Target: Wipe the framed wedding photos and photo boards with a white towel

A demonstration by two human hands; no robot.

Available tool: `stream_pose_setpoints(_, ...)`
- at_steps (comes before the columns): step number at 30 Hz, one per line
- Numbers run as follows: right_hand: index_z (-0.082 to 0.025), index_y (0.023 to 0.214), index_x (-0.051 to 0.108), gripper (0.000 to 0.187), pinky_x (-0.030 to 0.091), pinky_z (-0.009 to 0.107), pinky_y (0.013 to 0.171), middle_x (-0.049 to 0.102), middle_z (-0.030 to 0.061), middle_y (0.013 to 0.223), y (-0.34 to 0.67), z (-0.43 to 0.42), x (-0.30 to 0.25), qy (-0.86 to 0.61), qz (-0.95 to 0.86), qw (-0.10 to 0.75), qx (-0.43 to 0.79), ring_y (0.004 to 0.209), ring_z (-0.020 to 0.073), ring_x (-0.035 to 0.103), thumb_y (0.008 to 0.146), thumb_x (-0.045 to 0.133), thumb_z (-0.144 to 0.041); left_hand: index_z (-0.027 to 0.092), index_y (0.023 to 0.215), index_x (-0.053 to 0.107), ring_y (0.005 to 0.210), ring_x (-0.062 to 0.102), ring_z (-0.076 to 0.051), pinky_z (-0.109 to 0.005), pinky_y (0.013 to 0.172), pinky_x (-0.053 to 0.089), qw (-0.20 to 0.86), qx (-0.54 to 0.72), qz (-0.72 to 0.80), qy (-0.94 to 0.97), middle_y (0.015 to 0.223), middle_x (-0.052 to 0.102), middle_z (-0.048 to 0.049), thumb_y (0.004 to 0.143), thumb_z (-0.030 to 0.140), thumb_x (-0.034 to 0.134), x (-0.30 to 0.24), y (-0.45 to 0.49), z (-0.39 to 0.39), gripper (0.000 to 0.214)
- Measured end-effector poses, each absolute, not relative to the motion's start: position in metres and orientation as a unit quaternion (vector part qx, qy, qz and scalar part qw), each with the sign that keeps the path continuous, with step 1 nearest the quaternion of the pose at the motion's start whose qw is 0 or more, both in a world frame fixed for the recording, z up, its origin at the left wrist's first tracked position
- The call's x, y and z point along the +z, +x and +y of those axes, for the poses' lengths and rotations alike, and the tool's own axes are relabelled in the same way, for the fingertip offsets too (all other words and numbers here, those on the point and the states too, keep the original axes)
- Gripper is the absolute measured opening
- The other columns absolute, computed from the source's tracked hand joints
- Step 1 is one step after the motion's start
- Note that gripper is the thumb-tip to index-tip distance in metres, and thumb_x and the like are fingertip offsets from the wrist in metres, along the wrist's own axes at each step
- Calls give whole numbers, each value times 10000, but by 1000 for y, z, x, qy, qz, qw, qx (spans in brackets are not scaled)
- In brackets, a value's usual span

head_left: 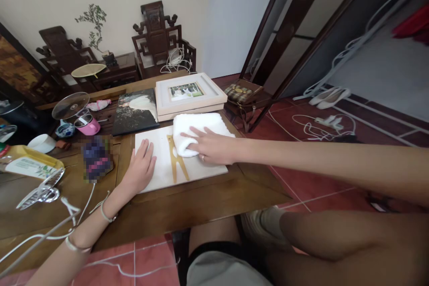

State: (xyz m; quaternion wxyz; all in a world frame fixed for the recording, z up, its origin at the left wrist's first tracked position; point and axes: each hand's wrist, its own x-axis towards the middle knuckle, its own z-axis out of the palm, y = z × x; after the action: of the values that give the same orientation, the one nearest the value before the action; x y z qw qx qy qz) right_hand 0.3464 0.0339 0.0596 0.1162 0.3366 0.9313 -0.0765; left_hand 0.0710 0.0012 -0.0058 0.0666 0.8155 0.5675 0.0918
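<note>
My left hand (142, 166) lies flat on the left part of a white board (161, 161), its fingers stretched out. On the board's right side is a thick, folded white towel (201, 121). My right hand (212, 144) rests on top of this towel with spread fingers, one fingertip by its near fold. Between my hands a flat yellow shape (174, 161), split in two at its near end like a clothespin, shows on the board. The towel covers the board's far right corner.
Behind the board are a framed photo (209, 82) on a box and a dark picture panel (125, 114). A pink mug (87, 127), an oil bottle (33, 161), a blurred dark object (96, 158) and white cables (72, 210) lie left. A wooden chair (284, 31) stands right.
</note>
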Motion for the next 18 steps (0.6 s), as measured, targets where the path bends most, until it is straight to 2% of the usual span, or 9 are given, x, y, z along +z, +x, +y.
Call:
stream_pose_setpoints(2, -93, 1426, 471, 598, 251, 700, 1079, 118, 185, 1617, 341, 26, 56, 362, 924, 107, -69, 1453, 463, 55, 828, 472, -74, 100, 1473, 338, 1495, 187, -309, -590, 1169, 201, 68, 91, 569, 815, 1588, 268, -215, 1006, 328, 261, -6, 71, 1, 525)
stream_pose_setpoints(5, -112, 1362, 553, 579, 249, 727, 1062, 162, 185, 1610, 335, -3, 54, 338, 936, 76, -65, 1449, 470, 64, 791, 486, -42, 105, 1475, 333, 1496, 184, -313, -603, 1162, 206, 68, 100, 562, 818, 1587, 270, -216, 1010, 325, 262, -5, 71, 1, 519)
stream_pose_setpoints(11, -185, 1068, 735, 321, 217, 750, 1067, 277, 137, 1588, 331, -58, 40, 149, 987, -11, -62, 1432, 478, 173, 763, 632, -169, 89, 1504, 268, 1503, 137, -321, -620, 1157, 190, 63, 90, 542, 833, 1595, 219, -243, 964, 211, 342, -8, 69, 1, 559)
stream_pose_setpoints(15, -209, 1053, 732, 325, 225, 708, 1098, 359, 79, 1558, 327, -49, 40, 136, 988, -7, -78, 1456, 397, 187, 763, 599, -152, 130, 1528, 224, 1504, 125, -325, -635, 1148, 190, 61, 94, 533, 839, 1598, 215, -232, 937, 199, 387, -12, 66, 2, 617)
stream_pose_setpoints(18, -199, 1114, 704, 393, 237, 666, 1118, 386, 55, 1543, 324, -31, 48, 156, 980, 7, -122, 1466, 334, 202, 767, 541, -115, 138, 1509, 281, 1499, 149, -328, -635, 1149, 191, 72, 98, 540, 833, 1599, 226, -222, 949, 225, 360, -12, 67, 2, 572)
